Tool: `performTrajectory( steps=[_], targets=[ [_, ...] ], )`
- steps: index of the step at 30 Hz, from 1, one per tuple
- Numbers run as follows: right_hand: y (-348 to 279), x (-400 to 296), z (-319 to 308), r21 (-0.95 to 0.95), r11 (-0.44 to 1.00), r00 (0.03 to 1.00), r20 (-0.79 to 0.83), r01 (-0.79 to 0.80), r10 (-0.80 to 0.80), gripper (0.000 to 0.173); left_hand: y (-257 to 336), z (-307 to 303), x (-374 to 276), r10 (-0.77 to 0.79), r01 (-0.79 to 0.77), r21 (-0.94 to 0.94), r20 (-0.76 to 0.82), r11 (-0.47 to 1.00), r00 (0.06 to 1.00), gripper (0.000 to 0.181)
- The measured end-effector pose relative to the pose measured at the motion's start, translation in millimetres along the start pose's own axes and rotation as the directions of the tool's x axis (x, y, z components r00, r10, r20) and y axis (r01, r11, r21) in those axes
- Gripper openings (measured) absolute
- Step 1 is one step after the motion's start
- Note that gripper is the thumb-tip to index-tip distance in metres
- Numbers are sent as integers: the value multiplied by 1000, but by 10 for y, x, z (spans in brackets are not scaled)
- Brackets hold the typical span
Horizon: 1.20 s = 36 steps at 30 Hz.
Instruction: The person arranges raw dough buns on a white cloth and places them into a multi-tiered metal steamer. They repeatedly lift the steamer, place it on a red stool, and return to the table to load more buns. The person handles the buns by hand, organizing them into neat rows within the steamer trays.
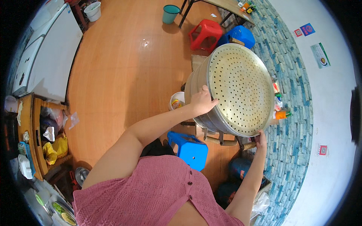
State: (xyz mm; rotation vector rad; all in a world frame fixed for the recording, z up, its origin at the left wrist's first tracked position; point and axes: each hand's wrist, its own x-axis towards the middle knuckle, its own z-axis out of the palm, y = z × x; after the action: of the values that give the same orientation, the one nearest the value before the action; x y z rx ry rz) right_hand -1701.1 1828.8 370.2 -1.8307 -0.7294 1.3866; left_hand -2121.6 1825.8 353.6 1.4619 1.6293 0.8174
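Note:
In front of me is a tall stack of round metal steamer tiers [195, 84], its top tray [240, 90] pierced with many small holes. My left hand [202, 100] grips the left side of the stack near the top rim, thumb over the edge. On the near right side, my right hand [260, 139] holds the rim of the top tier beside a wooden handle [249, 146]; some of its fingers are hidden. Another wooden handle [228, 141] sticks out toward me. The perforated tray has nothing lying on it.
A blue plastic stool [191, 151] stands by my legs. Beyond the stack are a red stool [206, 35] and another blue stool [239, 36]. A white bucket [177, 101] sits left of the steamer. Bottles [281, 114] line the tiled wall [291, 93]. A white chest freezer [55, 56] stands far left.

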Motion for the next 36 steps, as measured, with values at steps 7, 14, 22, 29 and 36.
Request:
performTrajectory(
  steps=[7,14,22,29,36],
  targets=[
    [-12,91,-99,-56,998,999,31,7,-5,43,85,-72,-35,39,-40,-21,-11,999,999,53],
    [-32,207,-210,-40,998,993,101,-49,53,47,105,-66,13,24,-26,-41,-35,999,999,48],
    [87,220,-175,-14,1000,999,35,16,-15,48,91,-32,-48,-5,1,-101,-43,995,999,48],
    [12,155,-7,1,999,995,97,38,-38,39,54,-20,31,-71,68,-52,-66,996,995,57],
    [-26,-100,88,18,998,996,-58,62,-61,39,128,-45,185,-32,32,-105,1,994,999,57]
  ],
)
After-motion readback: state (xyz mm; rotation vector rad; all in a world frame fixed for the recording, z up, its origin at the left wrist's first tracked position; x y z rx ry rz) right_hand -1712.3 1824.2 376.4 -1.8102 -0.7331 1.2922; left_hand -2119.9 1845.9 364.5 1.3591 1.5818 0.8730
